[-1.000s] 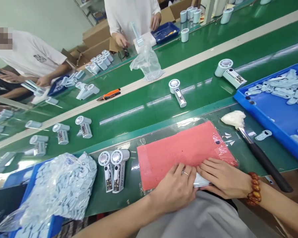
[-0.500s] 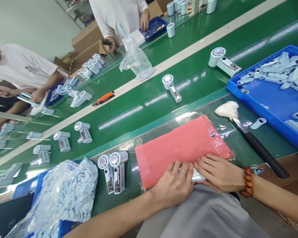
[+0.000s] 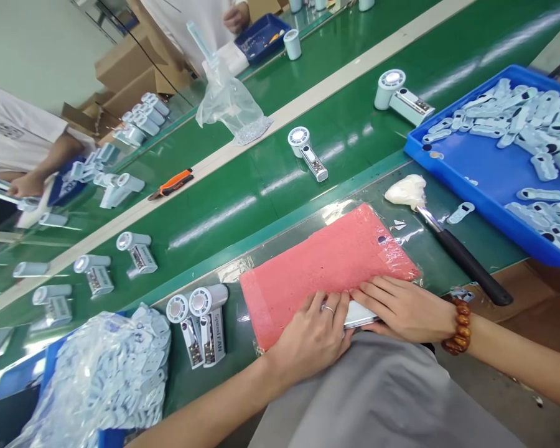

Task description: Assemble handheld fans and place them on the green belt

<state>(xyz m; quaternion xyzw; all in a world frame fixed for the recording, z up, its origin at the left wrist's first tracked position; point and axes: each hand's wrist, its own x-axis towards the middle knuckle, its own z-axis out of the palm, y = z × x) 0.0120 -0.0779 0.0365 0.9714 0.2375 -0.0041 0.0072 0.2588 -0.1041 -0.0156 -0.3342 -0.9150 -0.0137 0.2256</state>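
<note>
Both my hands are closed around a pale handheld fan [image 3: 358,315], at the front edge of a red pad [image 3: 317,255]. Only a whitish strip of it shows between them; the rest is hidden. My left hand [image 3: 313,330], with a ring, presses on its left end with bent fingers. From the other side my right hand [image 3: 404,309] lays its fingers over the right end, thumb underneath. Two more fans, a left one [image 3: 186,330] and one marked Speed FAN [image 3: 213,323], lie side by side left of the pad, their circuit boards exposed.
A mallet [image 3: 466,258] with a wrapped head lies right of the pad, beside a blue tray [image 3: 480,180] of pale covers. A bag of covers [image 3: 116,367] sits at front left. Fans, including one fan [image 3: 308,152], lie on the green belt [image 3: 242,205]. Co-workers sit opposite.
The whole view has shifted, so the bench appears further left and slightly higher. My hands keep their hold at the pad's front edge. Across the belt, a co-worker's hand has lifted from the small tray.
</note>
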